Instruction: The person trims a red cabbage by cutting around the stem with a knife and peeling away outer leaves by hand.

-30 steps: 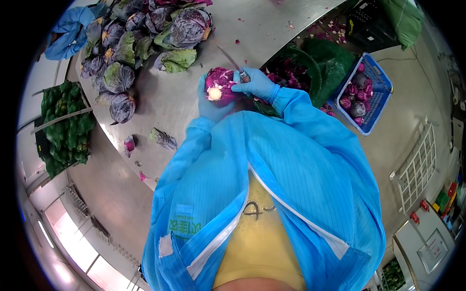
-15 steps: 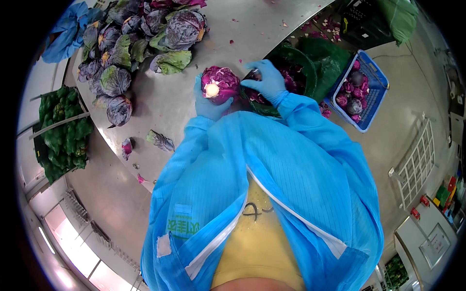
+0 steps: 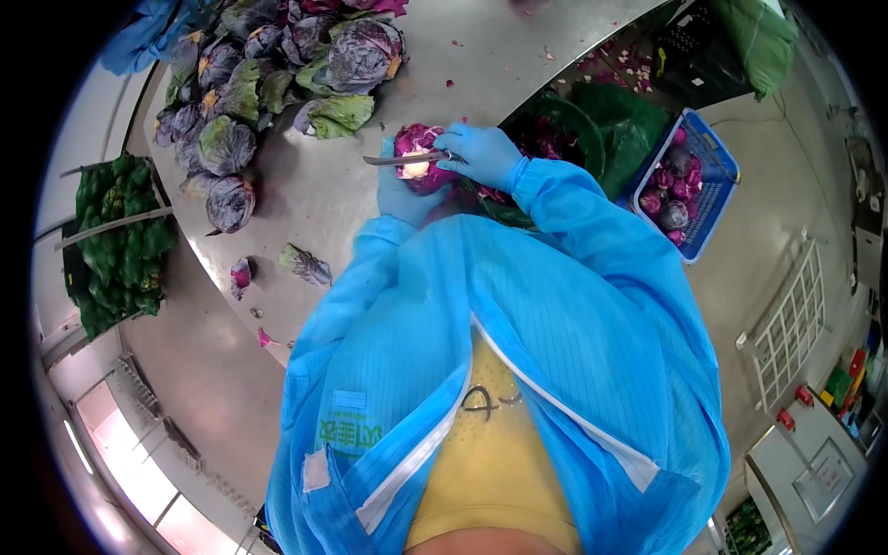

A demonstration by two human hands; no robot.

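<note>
My left hand [image 3: 400, 196], in a blue glove, holds a trimmed purple cabbage [image 3: 421, 139] from its left and lower side, above the metal table [image 3: 314, 203]. The pale cut stem faces up toward me. In my gloved right hand [image 3: 481, 155] is a knife [image 3: 393, 161], its handle inside my closed fingers. The blade lies across the stem and points left. Right beside the cabbage, partly under my right forearm, stands a green bin [image 3: 578, 129] with purple leaves in it.
Untrimmed cabbages [image 3: 227, 146] are piled at the upper left. Loose leaves [image 3: 305, 265] lie nearer me. A blue basket [image 3: 712, 199] of trimmed cabbages stands at the right, below a black crate [image 3: 698, 55]. Green net sacks [image 3: 120, 240] are at the far left.
My right hand moved away from the cabbage toward the bin, then came back, and the knife blade now lies over the stem. My left hand has kept its hold.
</note>
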